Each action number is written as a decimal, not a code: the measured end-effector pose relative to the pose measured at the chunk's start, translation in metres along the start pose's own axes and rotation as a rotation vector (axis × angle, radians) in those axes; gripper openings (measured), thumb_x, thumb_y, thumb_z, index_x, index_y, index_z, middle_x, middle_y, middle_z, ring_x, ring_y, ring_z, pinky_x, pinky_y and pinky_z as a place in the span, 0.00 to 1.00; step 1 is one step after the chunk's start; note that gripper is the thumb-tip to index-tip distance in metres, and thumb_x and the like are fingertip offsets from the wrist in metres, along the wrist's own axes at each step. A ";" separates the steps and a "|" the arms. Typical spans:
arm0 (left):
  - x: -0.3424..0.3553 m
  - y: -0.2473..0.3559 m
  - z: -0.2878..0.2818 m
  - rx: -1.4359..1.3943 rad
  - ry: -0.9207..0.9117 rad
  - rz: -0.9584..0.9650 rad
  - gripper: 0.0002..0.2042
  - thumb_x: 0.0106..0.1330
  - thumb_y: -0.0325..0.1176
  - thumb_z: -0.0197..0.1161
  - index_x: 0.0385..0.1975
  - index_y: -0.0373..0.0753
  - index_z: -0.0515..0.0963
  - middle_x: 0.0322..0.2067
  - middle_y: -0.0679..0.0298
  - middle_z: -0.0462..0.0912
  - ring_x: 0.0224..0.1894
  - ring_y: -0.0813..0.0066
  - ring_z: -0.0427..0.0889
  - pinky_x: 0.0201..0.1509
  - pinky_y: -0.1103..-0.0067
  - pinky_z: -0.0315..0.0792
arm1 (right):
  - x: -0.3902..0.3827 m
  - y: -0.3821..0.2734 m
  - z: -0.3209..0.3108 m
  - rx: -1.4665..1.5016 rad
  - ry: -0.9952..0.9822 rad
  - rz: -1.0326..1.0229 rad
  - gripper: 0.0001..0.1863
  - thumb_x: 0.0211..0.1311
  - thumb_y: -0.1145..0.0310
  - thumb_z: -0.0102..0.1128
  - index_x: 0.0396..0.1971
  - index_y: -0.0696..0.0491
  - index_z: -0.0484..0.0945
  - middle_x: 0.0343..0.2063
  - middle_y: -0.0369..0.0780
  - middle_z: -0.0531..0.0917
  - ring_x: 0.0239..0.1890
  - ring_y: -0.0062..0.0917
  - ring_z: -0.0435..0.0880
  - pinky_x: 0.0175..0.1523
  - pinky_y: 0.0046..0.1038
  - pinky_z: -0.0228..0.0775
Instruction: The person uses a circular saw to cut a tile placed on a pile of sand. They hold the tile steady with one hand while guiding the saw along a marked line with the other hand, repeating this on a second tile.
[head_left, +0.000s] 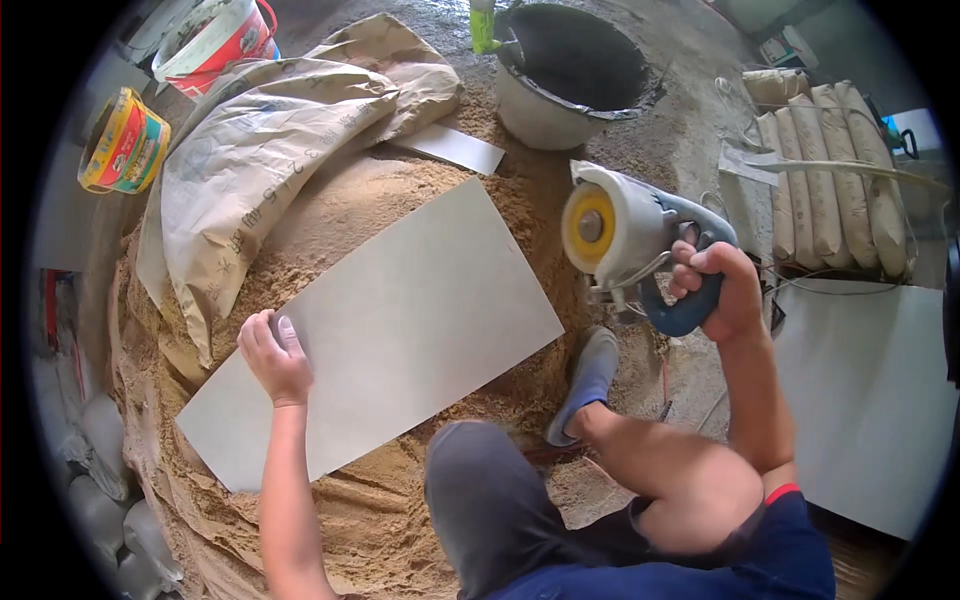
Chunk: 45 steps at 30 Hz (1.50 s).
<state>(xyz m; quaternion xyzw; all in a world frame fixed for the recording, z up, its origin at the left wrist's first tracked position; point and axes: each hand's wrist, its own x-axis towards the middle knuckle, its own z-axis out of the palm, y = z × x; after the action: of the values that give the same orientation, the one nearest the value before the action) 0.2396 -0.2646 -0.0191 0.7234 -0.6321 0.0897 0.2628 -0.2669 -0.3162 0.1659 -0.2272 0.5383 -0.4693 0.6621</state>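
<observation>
A large pale rectangular tile (pixel 400 330) lies slantwise on a heap of brown sand (pixel 330 215). My left hand (pixel 275 357) grips its far left edge, the thumb resting on the upper face. To the right, my right hand (pixel 722 285) is wrapped round the dark handle of a hand-held circular saw (pixel 635 225). The saw has a pale guard and a yellow round part with a metal hub facing left. It is held up beside the tile's right corner, apart from it. Whether the blade turns, I cannot tell.
A paper sack (pixel 250 170) and a narrow tile strip (pixel 455 148) lie on the sand. Behind stand a black tub (pixel 560 105), a red-white bucket (pixel 215 50) and a yellow bucket (pixel 125 140). At right are several filled sacks (pixel 830 175) and another large tile (pixel 870 390).
</observation>
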 end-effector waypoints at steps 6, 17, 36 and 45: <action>-0.001 -0.002 0.005 -0.017 -0.043 -0.010 0.10 0.69 0.32 0.56 0.44 0.33 0.76 0.45 0.53 0.77 0.51 0.52 0.73 0.59 0.62 0.66 | 0.031 0.032 0.020 -0.075 -0.050 -0.160 0.15 0.46 0.73 0.55 0.38 0.58 0.71 0.27 0.37 0.73 0.23 0.19 0.72 0.31 0.25 0.68; -0.003 -0.002 0.000 0.006 -0.147 -0.042 0.12 0.72 0.31 0.50 0.47 0.29 0.72 0.45 0.51 0.73 0.50 0.54 0.71 0.60 0.63 0.64 | 0.053 0.035 -0.007 -0.117 -0.129 -0.041 0.23 0.46 0.73 0.57 0.47 0.60 0.77 0.29 0.32 0.78 0.30 0.14 0.74 0.37 0.20 0.69; 0.004 0.002 -0.002 0.010 -0.159 -0.035 0.10 0.73 0.31 0.49 0.45 0.31 0.72 0.44 0.53 0.74 0.50 0.55 0.71 0.60 0.65 0.63 | 0.070 0.046 0.014 0.014 -0.080 0.014 0.17 0.43 0.75 0.58 0.37 0.58 0.71 0.29 0.38 0.74 0.25 0.18 0.73 0.31 0.21 0.65; 0.000 0.000 -0.001 0.016 -0.116 -0.029 0.09 0.72 0.29 0.51 0.45 0.32 0.73 0.44 0.54 0.74 0.50 0.56 0.72 0.59 0.66 0.64 | 0.068 0.048 0.029 -0.056 -0.082 -0.032 0.15 0.42 0.74 0.57 0.34 0.56 0.70 0.25 0.37 0.72 0.23 0.19 0.69 0.30 0.24 0.64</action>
<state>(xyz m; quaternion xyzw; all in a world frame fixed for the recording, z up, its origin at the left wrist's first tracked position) 0.2393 -0.2640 -0.0187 0.7386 -0.6350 0.0490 0.2211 -0.2235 -0.3592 0.1027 -0.2733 0.5197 -0.4551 0.6694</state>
